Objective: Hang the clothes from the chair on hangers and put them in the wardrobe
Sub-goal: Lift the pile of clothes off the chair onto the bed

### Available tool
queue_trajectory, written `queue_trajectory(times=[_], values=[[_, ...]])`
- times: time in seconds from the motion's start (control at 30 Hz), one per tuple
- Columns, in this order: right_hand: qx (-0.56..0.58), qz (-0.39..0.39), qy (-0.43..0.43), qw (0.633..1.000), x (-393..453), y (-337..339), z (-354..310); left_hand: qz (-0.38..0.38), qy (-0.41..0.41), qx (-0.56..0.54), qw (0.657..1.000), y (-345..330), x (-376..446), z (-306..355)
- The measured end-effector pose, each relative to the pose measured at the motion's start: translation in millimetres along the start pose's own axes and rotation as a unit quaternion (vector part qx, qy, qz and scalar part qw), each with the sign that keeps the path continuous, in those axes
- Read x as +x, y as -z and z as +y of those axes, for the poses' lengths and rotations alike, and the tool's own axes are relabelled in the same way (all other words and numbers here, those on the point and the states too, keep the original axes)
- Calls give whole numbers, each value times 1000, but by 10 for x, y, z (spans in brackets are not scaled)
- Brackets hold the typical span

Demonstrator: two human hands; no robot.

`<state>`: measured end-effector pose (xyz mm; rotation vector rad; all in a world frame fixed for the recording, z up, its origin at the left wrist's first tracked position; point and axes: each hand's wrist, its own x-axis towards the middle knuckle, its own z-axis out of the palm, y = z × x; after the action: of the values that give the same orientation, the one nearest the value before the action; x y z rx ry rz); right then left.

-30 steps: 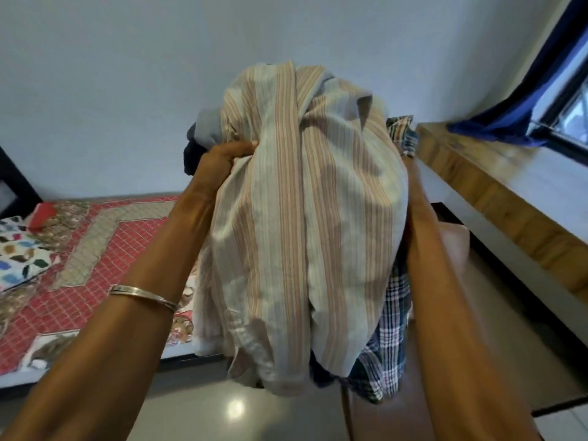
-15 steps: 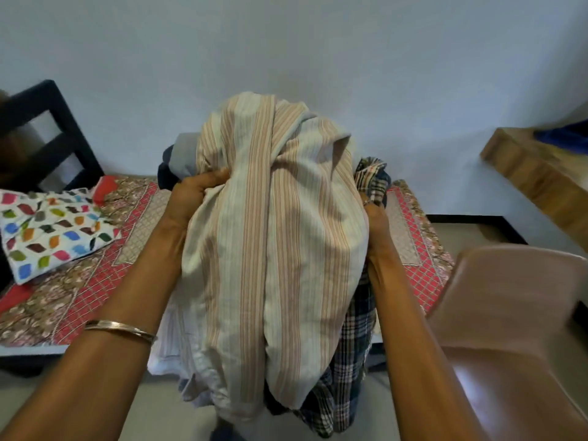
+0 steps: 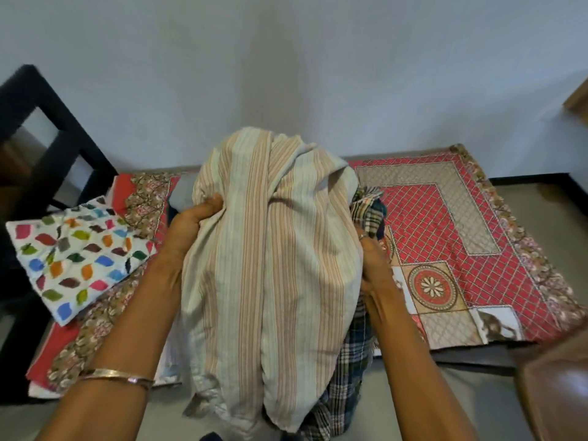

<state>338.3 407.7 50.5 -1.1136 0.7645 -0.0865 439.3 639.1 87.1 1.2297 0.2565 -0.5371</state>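
I hold a bundle of clothes in front of me, above the bed. A beige and pale striped shirt [image 3: 270, 265] covers its front. A dark checked garment [image 3: 343, 393] hangs behind it at the lower right, and grey and dark cloth peeks out at the upper left. My left hand [image 3: 191, 221] grips the bundle's left side. My right hand [image 3: 372, 259] grips its right side, fingers hidden behind the cloth. The brown chair [image 3: 556, 386] shows at the lower right edge. No hanger or wardrobe is in view.
A low bed with a red patterned cover [image 3: 445, 233] lies ahead against the white wall. A white pillow with coloured leaf shapes [image 3: 76, 256] lies on its left end. A black frame [image 3: 47, 138] stands at the far left. Grey floor runs below.
My view has swung left from the chair and wooden ledge to face the bed. The bundle, held in both hands, has come lower over the bed.
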Motion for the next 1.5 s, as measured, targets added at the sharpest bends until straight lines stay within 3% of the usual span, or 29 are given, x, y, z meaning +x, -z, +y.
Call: queue_trajectory(times=[0.07,0.2,0.27,0.3,0.5,0.6,0.67,0.7,0.73,0.77,0.8,0.83,0.93,1.03,1.17,1.33,1.5], values=[[6,-34,-8,999,-50,-211,-48,-11,-1,5,1000,76,78,142],[51,-62,61,995,68,-697,-134,-65,4,35,997,287,474,683],[108,-29,107,988,148,-1049,-34,-140,21,70,987,468,783,983],[113,-47,116,986,84,-1109,-80,-150,25,71,986,474,804,1029],[156,27,185,970,328,-1666,-183,-251,64,140,956,527,1433,1778],[114,37,165,979,773,-1736,-19,-265,80,160,947,576,2002,1837],[51,91,114,988,1241,-1707,392,-203,46,241,948,608,2529,1570],[-22,119,71,990,1409,-1665,651,-142,11,329,934,688,2718,1351],[-113,152,14,982,1635,-1634,976,-70,0,465,882,806,2989,1040],[-199,167,-48,965,1775,-1629,1268,-14,-5,600,800,977,3215,709],[-261,166,-94,946,1795,-1638,1515,-8,5,673,740,1173,3279,438],[-274,160,-118,941,1862,-1646,1767,-60,39,705,706,1334,3397,129],[-245,119,-153,950,1853,-1654,2214,-192,119,703,675,1642,3365,-458],[-210,142,-192,948,1809,-1559,2398,-263,148,702,645,1720,3221,-813],[-146,191,-198,950,1728,-1516,2299,-265,114,702,651,1681,3135,-865],[-34,225,-151,962,1660,-1632,2093,-191,140,582,778,1482,3008,-748],[-31,233,-71,970,1455,-1709,1757,-178,100,514,833,1137,2741,-503]])
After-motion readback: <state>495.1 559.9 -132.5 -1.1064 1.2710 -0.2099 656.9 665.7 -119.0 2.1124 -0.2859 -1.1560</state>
